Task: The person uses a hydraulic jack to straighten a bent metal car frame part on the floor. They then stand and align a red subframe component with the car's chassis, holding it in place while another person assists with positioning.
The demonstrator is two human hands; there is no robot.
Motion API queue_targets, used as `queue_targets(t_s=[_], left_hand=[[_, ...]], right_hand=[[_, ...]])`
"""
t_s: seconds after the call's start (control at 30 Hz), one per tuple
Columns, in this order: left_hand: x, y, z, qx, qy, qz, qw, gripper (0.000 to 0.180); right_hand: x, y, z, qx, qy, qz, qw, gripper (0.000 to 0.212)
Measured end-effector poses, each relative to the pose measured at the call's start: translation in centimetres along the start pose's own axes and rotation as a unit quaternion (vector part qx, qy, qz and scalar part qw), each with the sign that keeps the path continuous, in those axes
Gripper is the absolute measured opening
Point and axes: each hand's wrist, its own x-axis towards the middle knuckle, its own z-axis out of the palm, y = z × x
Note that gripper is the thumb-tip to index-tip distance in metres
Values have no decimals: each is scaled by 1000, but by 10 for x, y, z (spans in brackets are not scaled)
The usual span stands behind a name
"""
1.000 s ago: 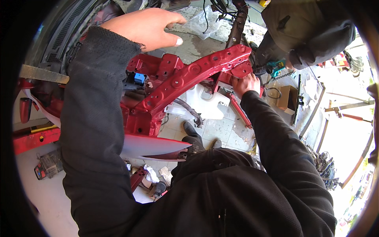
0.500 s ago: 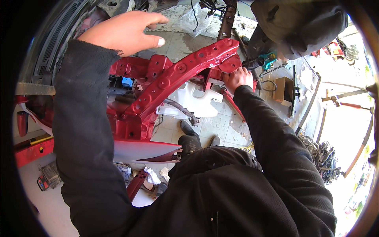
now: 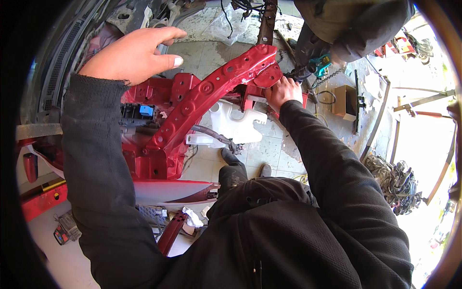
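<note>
A long red car body rail point(image 3: 207, 87) with holes runs diagonally across the open front of a car. My right hand point(image 3: 284, 95) is closed at the rail's far right end, just under its rounded plate, gripping the red metal there; its fingertips are partly hidden. Over the far left part of the red structure, my left hand point(image 3: 137, 57) hovers with thumb and fingers apart, holding nothing. Below that hand sits a black box with a blue relay point(image 3: 146, 111). A white plastic reservoir point(image 3: 236, 123) and a corrugated hose point(image 3: 211, 133) hang under the rail.
Another person point(image 3: 353, 26) in dark clothes bends close at the upper right, beside a teal power tool point(image 3: 319, 65) and a chain. A cardboard box point(image 3: 343, 102) stands on the tiled floor. A loose red fender point(image 3: 173, 190) lies nearer me, and coiled wiring point(image 3: 397, 185) at right.
The view has shifted a little, so the rail and both hands appear farther left. My right hand stays at the rail's end and my left hand still hovers with its fingers apart.
</note>
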Motion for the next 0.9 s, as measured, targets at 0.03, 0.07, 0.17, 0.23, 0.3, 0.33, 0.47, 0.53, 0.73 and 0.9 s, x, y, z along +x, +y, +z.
queue_targets(t_s=[0.03,0.07,0.17,0.23,0.3,0.33,0.47,0.53,0.73,0.9], left_hand=[[0,0,0,-1,-1,4,1000,63],[0,0,0,-2,0,4,1000,63],[0,-1,1,-7,-4,-3,1000,63],[1,0,0,-15,-12,-9,1000,63],[1,0,-1,-27,-20,-9,999,63],[1,0,-1,-21,-20,-6,1000,63],[1,0,0,-9,-13,-3,1000,63],[1,0,0,-4,-14,-10,1000,63],[1,2,1,-3,-11,-9,1000,62],[0,5,0,-10,-8,-1,1000,62]], right_hand=[[0,0,1,0,-4,1,1000,42],[0,1,1,-1,-2,0,1000,42],[0,1,1,-5,-5,-2,1000,43],[0,1,1,-9,-10,-3,1000,43],[1,1,1,-5,-12,0,1000,43],[1,1,0,-4,-12,1,1000,43],[1,-1,-3,2,-15,4,1000,43],[0,-2,-4,3,-17,4,1000,43],[0,-2,-5,7,-10,4,1000,42],[1,-3,-4,12,-12,7,1000,41]])
